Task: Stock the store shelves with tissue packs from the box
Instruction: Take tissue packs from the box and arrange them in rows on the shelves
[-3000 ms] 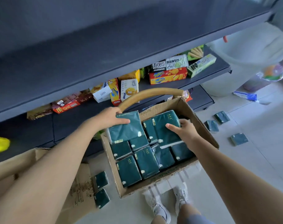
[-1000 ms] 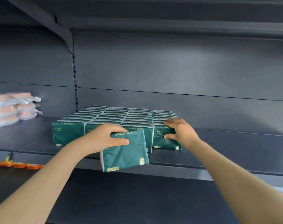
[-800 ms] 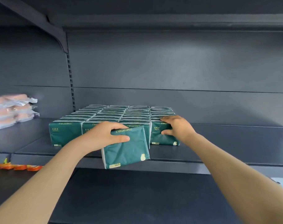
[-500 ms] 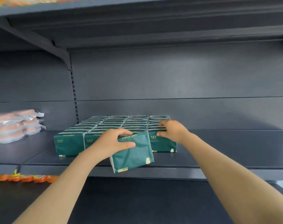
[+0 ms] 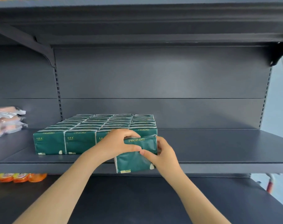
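A dark green tissue pack (image 5: pixel 134 160) is held upright at the front edge of the grey shelf (image 5: pixel 210 146), in front of the rightmost row of packs. My left hand (image 5: pixel 118 144) grips its top left, thumb on the front face. My right hand (image 5: pixel 163 152) grips its right side, fingers curled round the edge. Behind it, several rows of the same green packs (image 5: pixel 95 128) stand packed together on the shelf. The box is out of view.
Pink wrapped packs (image 5: pixel 6 122) lie stacked at the shelf's far left. Orange packets (image 5: pixel 18 177) line the lower shelf's left edge. Another shelf (image 5: pixel 137 21) runs overhead. The shelf surface to the right of the green rows is bare.
My left hand carried the pack to the right, up to the rightmost row. My right hand left the shelved packs and took hold of the pack's right side.
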{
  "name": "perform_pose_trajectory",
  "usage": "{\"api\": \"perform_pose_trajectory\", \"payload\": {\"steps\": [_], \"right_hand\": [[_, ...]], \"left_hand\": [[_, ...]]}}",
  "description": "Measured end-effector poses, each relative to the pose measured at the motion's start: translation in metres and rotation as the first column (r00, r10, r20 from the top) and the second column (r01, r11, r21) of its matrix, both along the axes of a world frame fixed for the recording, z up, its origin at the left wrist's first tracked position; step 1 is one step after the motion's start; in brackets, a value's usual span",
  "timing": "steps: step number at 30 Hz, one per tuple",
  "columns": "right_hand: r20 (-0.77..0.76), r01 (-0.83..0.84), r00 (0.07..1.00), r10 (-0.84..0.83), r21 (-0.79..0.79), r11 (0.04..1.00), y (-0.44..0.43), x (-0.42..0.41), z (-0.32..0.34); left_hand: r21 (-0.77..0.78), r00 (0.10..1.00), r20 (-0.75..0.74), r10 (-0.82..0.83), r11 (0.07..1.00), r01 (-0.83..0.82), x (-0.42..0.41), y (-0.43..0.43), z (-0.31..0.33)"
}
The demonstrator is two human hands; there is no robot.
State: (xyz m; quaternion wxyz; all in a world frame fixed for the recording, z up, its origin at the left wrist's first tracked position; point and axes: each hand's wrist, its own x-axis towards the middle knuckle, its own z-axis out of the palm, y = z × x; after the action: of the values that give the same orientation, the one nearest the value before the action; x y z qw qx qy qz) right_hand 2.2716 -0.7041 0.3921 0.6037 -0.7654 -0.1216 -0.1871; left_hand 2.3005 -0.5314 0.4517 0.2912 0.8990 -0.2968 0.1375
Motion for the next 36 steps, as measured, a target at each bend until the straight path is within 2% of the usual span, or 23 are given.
{"api": "perform_pose_trajectory", "payload": {"steps": [3, 5, 8, 10, 16, 23, 29, 33, 36], "right_hand": [[-0.034, 0.045, 0.998, -0.044, 0.045, 0.998, -0.011, 0.008, -0.004], [-0.048, 0.085, 0.996, -0.081, 0.089, 0.992, -0.016, 0.014, -0.008], [-0.059, 0.157, 0.987, -0.151, 0.112, 0.981, -0.019, 0.025, -0.01], [-0.055, 0.211, 0.977, -0.206, 0.106, 0.972, -0.019, 0.035, -0.011], [-0.021, 0.274, 0.962, -0.274, 0.111, 0.955, -0.011, 0.067, -0.009], [0.103, 0.424, 0.906, -0.411, -0.189, 0.886, -0.002, 0.092, -0.02], [0.013, 0.419, 0.904, -0.427, -0.226, 0.88, -0.004, 0.099, -0.016], [-0.064, 0.408, 0.898, -0.436, -0.251, 0.878, -0.006, 0.104, -0.016], [-0.139, 0.359, 0.901, -0.411, -0.295, 0.885, -0.01, 0.103, -0.011]], "left_hand": [[0.037, 0.996, 0.091, -0.004, 0.999, 0.001, 0.005, -0.001, -0.001], [0.128, 0.983, 0.178, 0.045, 0.989, -0.069, 0.01, 0.005, 0.001], [0.412, 0.921, 0.365, 0.136, 0.864, -0.29, 0.025, 0.019, -0.001], [0.469, 0.897, 0.414, 0.153, 0.809, -0.354, 0.038, 0.025, -0.007], [0.45, 0.839, 0.516, 0.173, 0.779, -0.437, 0.067, 0.031, -0.025], [0.422, 0.798, 0.576, 0.176, 0.772, -0.476, 0.091, 0.033, -0.044], [0.382, 0.787, 0.599, 0.149, 0.81, -0.444, 0.097, 0.034, -0.049], [0.398, 0.852, 0.499, 0.156, 0.833, -0.386, 0.091, 0.03, -0.045], [0.42, 0.855, 0.49, 0.169, 0.814, -0.401, 0.091, 0.028, -0.043]]}}
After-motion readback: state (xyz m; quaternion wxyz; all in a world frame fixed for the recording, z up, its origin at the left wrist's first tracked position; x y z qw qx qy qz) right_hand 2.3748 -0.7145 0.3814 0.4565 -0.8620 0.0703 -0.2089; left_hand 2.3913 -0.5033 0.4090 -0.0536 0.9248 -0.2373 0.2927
